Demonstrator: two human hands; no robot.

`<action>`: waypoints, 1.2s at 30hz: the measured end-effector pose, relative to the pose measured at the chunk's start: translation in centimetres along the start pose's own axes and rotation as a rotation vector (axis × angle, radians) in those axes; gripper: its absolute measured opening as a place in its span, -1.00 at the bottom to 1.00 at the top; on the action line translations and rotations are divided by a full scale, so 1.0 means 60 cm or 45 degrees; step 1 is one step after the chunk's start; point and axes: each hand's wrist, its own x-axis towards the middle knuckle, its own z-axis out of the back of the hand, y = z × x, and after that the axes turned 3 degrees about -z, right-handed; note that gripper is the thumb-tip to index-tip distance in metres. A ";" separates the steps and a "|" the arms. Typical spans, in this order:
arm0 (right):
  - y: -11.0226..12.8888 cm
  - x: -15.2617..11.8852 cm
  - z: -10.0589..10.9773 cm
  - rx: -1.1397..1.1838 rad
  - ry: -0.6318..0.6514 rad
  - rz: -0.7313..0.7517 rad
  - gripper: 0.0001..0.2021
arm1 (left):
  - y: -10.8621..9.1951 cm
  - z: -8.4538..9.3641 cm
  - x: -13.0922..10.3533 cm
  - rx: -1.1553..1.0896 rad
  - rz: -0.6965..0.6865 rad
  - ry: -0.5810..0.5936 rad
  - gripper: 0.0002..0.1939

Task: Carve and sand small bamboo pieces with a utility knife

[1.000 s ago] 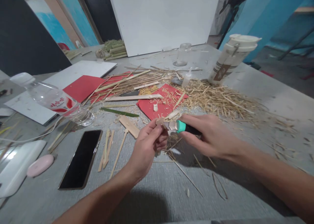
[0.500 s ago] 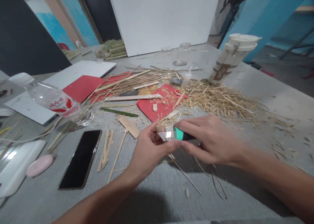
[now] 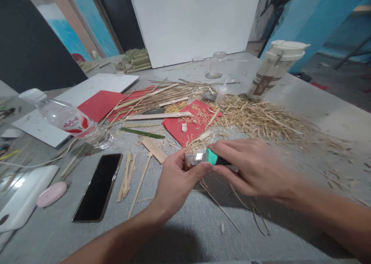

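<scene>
My right hand [image 3: 249,165] is closed around a utility knife [image 3: 212,157] with a black and green handle, its blade pointing left. In my left hand [image 3: 178,179] a small piece of pale wood or bamboo [image 3: 189,160] is pinched, mostly hidden by the fingers. The blade lies against that piece, and my left thumb presses near the metal collar of the knife. Just left of the hands rest a flat wooden piece [image 3: 155,150] and a thin stick [image 3: 140,185]. Beyond them, shavings are scattered over red paper [image 3: 181,132].
A phone [image 3: 98,187], a pink oval object [image 3: 52,194] and a water bottle [image 3: 72,121] are on the left. Dry straw [image 3: 261,115] is heaped at the right, before a white-lidded tumbler [image 3: 269,71]. Thin sticks [image 3: 162,94] and a glass jar [image 3: 216,65] stand farther back.
The view has shifted slightly, moving the scene a little right and down. The blade sits slightly lower against the small piece; both hands keep their grips.
</scene>
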 end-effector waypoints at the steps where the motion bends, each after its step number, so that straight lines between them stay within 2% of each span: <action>1: 0.001 0.000 0.000 0.000 -0.007 -0.007 -0.71 | 0.000 0.000 0.000 0.015 -0.004 -0.010 -0.48; 7: -0.001 -0.002 -0.002 0.109 0.092 -0.026 -0.70 | -0.004 0.000 0.007 0.003 0.044 -0.042 -0.42; 14: -0.004 -0.002 0.003 0.142 0.164 -0.041 -0.68 | -0.002 0.003 0.009 -0.039 0.034 0.004 -0.44; 20: 0.000 0.000 0.002 0.047 0.056 -0.016 -0.66 | -0.003 0.003 0.002 -0.001 0.022 0.041 -0.45; 27: 0.009 -0.004 -0.006 -0.117 -0.054 -0.087 -0.70 | 0.005 0.007 0.002 0.209 -0.012 -0.103 -0.47; 36: -0.003 -0.002 -0.002 0.088 0.117 -0.057 -0.65 | -0.006 -0.002 0.010 0.001 -0.025 0.006 -0.56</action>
